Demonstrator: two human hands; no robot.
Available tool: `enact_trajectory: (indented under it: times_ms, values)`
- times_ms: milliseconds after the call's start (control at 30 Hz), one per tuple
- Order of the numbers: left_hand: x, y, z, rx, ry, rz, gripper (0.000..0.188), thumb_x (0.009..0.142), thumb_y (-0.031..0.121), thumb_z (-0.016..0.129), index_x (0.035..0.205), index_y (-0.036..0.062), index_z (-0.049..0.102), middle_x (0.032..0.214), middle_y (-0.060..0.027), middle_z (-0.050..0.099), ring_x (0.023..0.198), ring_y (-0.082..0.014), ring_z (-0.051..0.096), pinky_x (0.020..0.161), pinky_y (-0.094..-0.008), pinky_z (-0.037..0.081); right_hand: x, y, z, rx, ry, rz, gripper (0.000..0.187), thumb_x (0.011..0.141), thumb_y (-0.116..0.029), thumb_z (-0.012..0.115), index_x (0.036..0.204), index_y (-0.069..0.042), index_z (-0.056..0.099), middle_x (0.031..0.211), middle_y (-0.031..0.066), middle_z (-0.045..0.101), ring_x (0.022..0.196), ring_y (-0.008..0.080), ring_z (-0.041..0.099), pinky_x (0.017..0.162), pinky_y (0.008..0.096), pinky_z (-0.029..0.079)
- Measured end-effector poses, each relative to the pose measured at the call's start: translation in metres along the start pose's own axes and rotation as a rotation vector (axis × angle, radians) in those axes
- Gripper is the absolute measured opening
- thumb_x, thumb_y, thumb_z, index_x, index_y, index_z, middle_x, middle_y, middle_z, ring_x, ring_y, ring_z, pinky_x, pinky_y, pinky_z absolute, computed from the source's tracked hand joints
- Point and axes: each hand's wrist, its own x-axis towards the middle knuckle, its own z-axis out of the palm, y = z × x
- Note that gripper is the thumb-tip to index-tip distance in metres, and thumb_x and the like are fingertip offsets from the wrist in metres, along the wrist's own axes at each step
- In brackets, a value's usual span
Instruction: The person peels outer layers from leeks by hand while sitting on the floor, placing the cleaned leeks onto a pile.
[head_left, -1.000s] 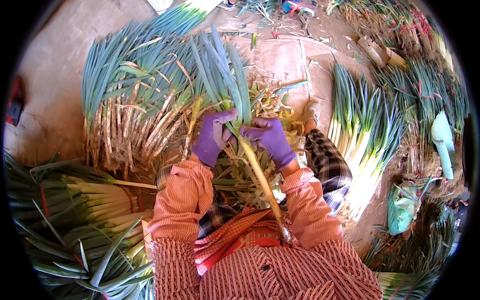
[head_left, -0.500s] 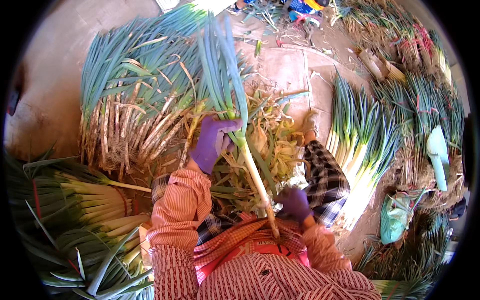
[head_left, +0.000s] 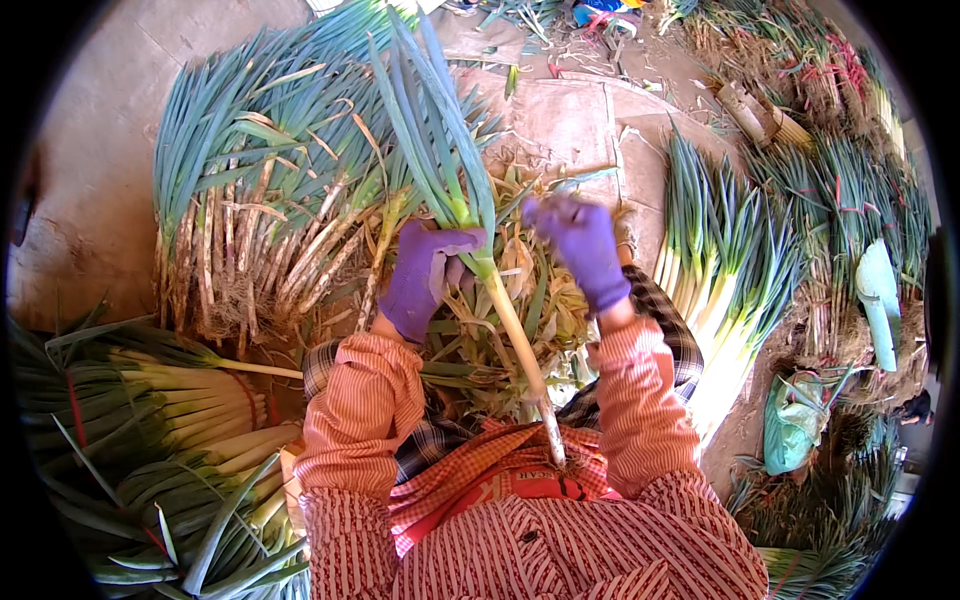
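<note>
A long green onion (head_left: 512,318) slants across the middle, its blue-green leaves up and its pale stalk running down to a rooted end near my lap. My left hand (head_left: 425,270), in a purple glove, is closed round it where the leaves meet the stalk. My right hand (head_left: 583,250), also purple-gloved, is raised to the right of the onion, apart from it. Its fingers look bent but are smeared by motion, and whether they hold anything is unclear. Beneath both hands lies a heap of yellowish peeled leaves (head_left: 535,265).
Untrimmed onions with brown, rooted stalks (head_left: 240,240) lie at left. Cleaned white-stalked onions (head_left: 715,290) form a row at right. Tied bundles (head_left: 190,405) sit at lower left. A green plastic bag (head_left: 792,425) and further bundles (head_left: 840,210) lie at far right.
My right hand has moved up and away from the onion's lower stalk, to beside the leaf heap. My left hand keeps its hold. The lower stalk now looks whiter near its roots.
</note>
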Motion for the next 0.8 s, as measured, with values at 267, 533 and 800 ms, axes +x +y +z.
enact_trajectory:
  times_ms: [267, 533, 800]
  values:
    - [0.013, -0.006, -0.013, 0.015, 0.024, -0.016, 0.019, 0.073, 0.006, 0.063, 0.09, -0.002, 0.064, 0.068, -0.0058, 0.06, 0.047, -0.0151, 0.053, 0.04, -0.0272, 0.04, -0.045, 0.027, 0.037, 0.375, -0.409, 0.253, 0.037, 0.086, -0.038, 0.066, 0.086, -0.001, 0.067, 0.063, 0.0093, 0.063, 0.041, 0.0083, 0.043, 0.04, 0.0244, 0.034]
    - [0.016, -0.012, -0.019, -0.12, -0.229, -0.056, 0.021, 0.076, 0.012, 0.065, 0.094, 0.0011, 0.062, 0.065, -0.0062, 0.059, 0.045, -0.0159, 0.05, 0.039, -0.0285, 0.041, -0.061, 0.02, 0.035, 0.722, -0.373, 0.302, 0.039, 0.093, -0.033, 0.055, 0.091, 0.005, 0.065, 0.068, 0.0118, 0.064, 0.042, 0.0088, 0.05, 0.04, 0.0212, 0.037]
    - [0.016, -0.018, -0.011, -0.086, -0.124, -0.01, 0.026, 0.076, 0.016, 0.069, 0.096, 0.0013, 0.062, 0.069, -0.0049, 0.059, 0.051, -0.0137, 0.052, 0.042, -0.0257, 0.04, -0.079, 0.042, 0.066, 1.435, -0.463, 0.485, 0.032, 0.092, -0.027, 0.058, 0.102, 0.004, 0.058, 0.061, 0.0074, 0.057, 0.041, 0.015, 0.048, 0.039, 0.0242, 0.038]
